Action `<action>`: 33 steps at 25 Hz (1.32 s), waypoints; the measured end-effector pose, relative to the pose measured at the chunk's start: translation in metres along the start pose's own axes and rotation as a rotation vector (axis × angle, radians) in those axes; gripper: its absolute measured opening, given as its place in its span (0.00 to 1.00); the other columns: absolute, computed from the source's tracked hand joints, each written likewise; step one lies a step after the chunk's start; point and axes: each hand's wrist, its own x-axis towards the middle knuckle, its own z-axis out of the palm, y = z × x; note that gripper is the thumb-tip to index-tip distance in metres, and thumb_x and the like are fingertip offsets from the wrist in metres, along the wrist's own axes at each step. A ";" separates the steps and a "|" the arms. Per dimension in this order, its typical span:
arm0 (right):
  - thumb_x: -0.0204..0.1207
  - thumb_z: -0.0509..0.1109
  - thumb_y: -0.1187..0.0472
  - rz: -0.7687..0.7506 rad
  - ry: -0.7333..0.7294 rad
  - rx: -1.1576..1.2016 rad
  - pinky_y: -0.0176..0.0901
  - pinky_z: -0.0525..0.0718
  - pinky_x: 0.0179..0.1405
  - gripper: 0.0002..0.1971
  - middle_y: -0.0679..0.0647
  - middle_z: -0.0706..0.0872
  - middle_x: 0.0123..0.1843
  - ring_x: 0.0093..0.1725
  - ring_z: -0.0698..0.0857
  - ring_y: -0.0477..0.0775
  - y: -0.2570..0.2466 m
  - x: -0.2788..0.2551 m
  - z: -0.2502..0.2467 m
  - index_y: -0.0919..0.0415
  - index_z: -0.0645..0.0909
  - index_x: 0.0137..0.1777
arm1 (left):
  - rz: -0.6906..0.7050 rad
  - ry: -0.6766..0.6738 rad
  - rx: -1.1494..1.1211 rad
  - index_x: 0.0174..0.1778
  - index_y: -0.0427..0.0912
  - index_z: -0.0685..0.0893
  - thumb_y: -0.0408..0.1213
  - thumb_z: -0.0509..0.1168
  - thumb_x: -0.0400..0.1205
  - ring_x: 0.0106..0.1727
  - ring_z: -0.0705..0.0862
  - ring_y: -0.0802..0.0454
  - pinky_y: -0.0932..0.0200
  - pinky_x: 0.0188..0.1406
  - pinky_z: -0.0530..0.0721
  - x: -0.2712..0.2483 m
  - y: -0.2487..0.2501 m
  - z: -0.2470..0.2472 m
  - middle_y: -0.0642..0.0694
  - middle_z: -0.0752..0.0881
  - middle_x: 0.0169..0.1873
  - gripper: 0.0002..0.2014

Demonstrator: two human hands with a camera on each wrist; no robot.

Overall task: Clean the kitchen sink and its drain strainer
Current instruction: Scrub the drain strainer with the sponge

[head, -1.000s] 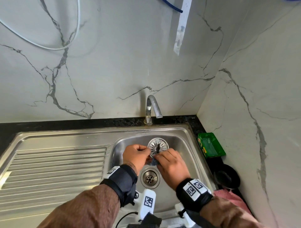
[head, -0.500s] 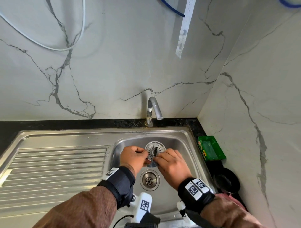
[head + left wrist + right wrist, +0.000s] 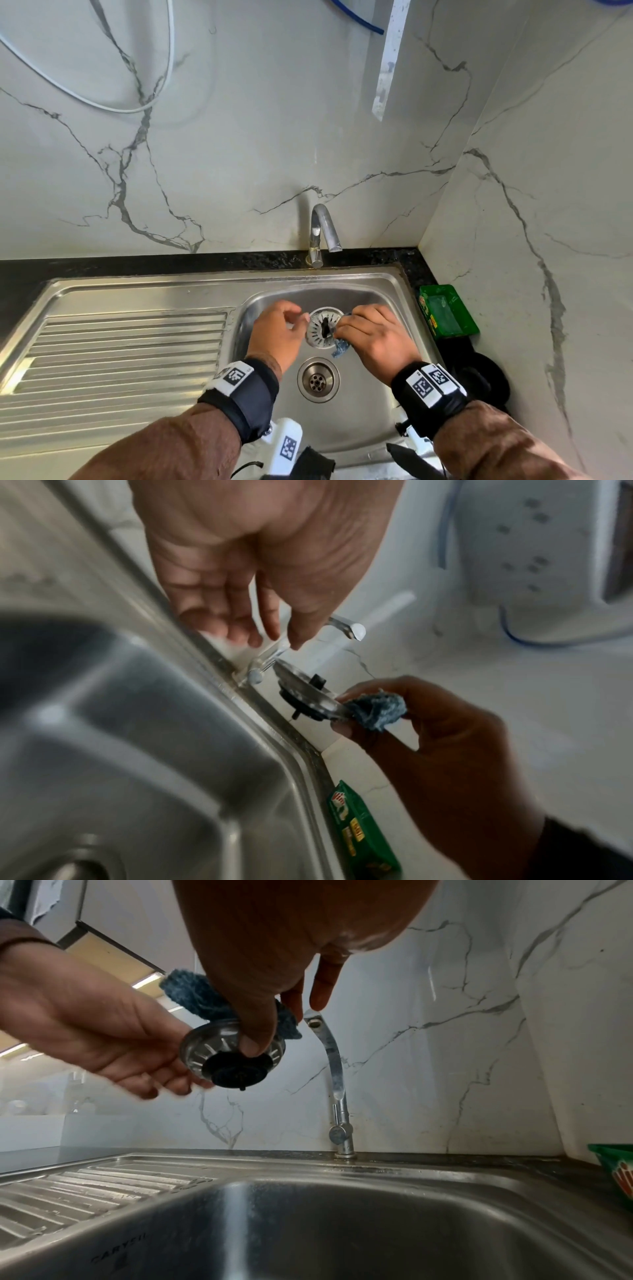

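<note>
sink: holds nothing | strainer: pinched with cloth by right hand

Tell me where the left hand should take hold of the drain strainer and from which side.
Probably by the drain strainer's thin metal rim, on its free left edge. The right hand already pinches the opposite edge together with the blue cloth, and the black stopper underneath is best left clear. The left hand is open beside that edge; thumb above, fingers below should hold it.

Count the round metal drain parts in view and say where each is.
2. The slotted steel drain strainer is held up over the steel sink basin between the left hand and right hand. The fixed round drain fitting sits in the basin floor below.
</note>
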 end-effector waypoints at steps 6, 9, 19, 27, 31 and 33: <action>0.84 0.67 0.62 -0.110 0.017 0.049 0.46 0.80 0.62 0.08 0.44 0.88 0.57 0.57 0.84 0.53 -0.002 -0.004 0.002 0.50 0.87 0.52 | 0.067 -0.250 0.105 0.49 0.46 0.89 0.42 0.75 0.77 0.37 0.88 0.64 0.75 0.39 0.84 0.001 0.004 0.015 0.55 0.90 0.37 0.08; 0.86 0.66 0.60 -0.100 0.006 0.204 0.41 0.80 0.60 0.09 0.45 0.88 0.58 0.57 0.84 0.52 -0.002 -0.006 0.004 0.52 0.88 0.54 | -0.026 -0.262 0.003 0.48 0.43 0.91 0.35 0.75 0.76 0.35 0.91 0.56 0.57 0.41 0.92 0.000 0.000 0.023 0.50 0.91 0.34 0.06; 0.83 0.67 0.59 0.515 -0.025 0.558 0.49 0.85 0.57 0.11 0.51 0.87 0.56 0.54 0.84 0.49 0.003 0.013 0.005 0.59 0.86 0.61 | -0.230 -0.282 -0.504 0.55 0.35 0.86 0.24 0.65 0.83 0.40 0.87 0.51 0.56 0.42 0.86 -0.011 -0.003 0.037 0.40 0.91 0.43 0.08; 0.78 0.70 0.68 0.308 0.082 0.605 0.47 0.84 0.60 0.15 0.50 0.86 0.59 0.59 0.83 0.51 0.003 0.007 0.011 0.59 0.86 0.63 | -0.241 -0.224 -0.557 0.53 0.33 0.88 0.26 0.69 0.81 0.42 0.87 0.49 0.54 0.45 0.88 -0.025 0.011 0.032 0.35 0.90 0.44 0.07; 0.77 0.69 0.73 0.097 0.037 0.576 0.38 0.79 0.67 0.23 0.52 0.86 0.65 0.63 0.81 0.50 -0.002 0.010 0.009 0.57 0.82 0.71 | -0.237 -0.203 -0.557 0.50 0.32 0.89 0.26 0.69 0.81 0.44 0.87 0.45 0.44 0.54 0.86 -0.027 0.014 0.025 0.32 0.90 0.45 0.06; 0.76 0.67 0.74 0.256 0.044 0.614 0.45 0.82 0.65 0.24 0.51 0.88 0.62 0.62 0.83 0.50 0.001 0.013 0.005 0.54 0.83 0.70 | -0.227 -0.197 -0.546 0.49 0.34 0.90 0.26 0.69 0.81 0.44 0.87 0.43 0.42 0.54 0.86 -0.028 0.011 0.020 0.32 0.91 0.45 0.05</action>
